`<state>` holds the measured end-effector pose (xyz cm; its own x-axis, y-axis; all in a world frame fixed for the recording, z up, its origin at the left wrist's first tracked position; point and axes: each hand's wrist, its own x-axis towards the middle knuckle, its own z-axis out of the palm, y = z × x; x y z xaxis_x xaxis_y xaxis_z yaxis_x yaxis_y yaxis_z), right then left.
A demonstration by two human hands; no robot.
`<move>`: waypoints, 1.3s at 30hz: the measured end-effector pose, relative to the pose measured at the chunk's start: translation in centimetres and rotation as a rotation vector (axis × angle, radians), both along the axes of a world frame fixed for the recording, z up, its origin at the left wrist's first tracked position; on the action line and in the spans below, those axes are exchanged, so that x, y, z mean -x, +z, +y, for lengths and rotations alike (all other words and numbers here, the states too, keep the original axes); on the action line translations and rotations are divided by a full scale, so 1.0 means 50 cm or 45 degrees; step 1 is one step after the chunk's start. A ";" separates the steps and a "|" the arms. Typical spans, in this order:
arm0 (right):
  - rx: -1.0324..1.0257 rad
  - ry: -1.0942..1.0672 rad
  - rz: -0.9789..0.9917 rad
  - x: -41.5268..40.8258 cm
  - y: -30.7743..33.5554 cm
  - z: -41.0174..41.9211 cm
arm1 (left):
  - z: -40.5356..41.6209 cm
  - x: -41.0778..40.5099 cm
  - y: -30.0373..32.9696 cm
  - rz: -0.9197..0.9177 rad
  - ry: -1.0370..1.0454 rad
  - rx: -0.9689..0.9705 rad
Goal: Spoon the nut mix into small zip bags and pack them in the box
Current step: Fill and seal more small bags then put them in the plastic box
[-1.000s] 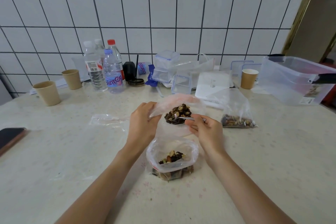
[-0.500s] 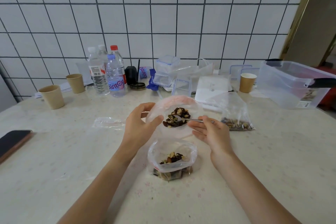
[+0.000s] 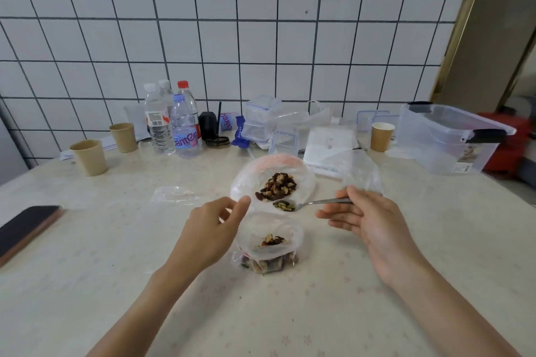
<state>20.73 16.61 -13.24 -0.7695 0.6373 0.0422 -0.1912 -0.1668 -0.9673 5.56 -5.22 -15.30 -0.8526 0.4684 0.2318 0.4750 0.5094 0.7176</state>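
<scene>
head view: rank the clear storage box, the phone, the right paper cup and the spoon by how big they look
1. Storage box, clearly the largest.
2. Phone, though it is cut by the frame edge and lies nearer the camera.
3. Right paper cup and spoon: too close in apparent size to rank.

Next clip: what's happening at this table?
A person is spooning nut mix into a small zip bag. The left hand pinches the rim of the small bag, holding it open; it already has a pile of nuts inside. The right hand holds a spoon with a few nuts left in its bowl at the bag's mouth. Nearer the person, the supply bag stands open on the table. The clear box sits far right.
</scene>
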 end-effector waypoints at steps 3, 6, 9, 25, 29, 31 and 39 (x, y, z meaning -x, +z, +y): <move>-0.122 0.045 -0.013 -0.018 -0.009 -0.019 | -0.002 -0.023 -0.008 -0.079 -0.073 0.027; -0.428 0.061 0.027 -0.027 -0.020 -0.034 | 0.002 -0.038 -0.008 -0.139 -0.149 -0.073; -0.904 0.132 0.107 -0.040 -0.026 -0.044 | 0.003 -0.045 -0.003 -0.182 -0.198 -0.190; -0.831 0.029 0.215 -0.001 -0.016 -0.033 | -0.021 -0.003 -0.029 -0.193 -0.131 -0.190; -0.584 -0.062 0.187 0.042 -0.008 -0.012 | -0.014 0.038 -0.027 -0.206 0.082 -0.244; -0.514 -0.095 0.139 0.067 -0.009 -0.002 | 0.000 0.063 -0.028 -0.211 0.180 -0.249; -0.519 -0.082 -0.071 0.161 -0.045 0.014 | 0.099 0.137 -0.024 -0.223 0.151 -0.146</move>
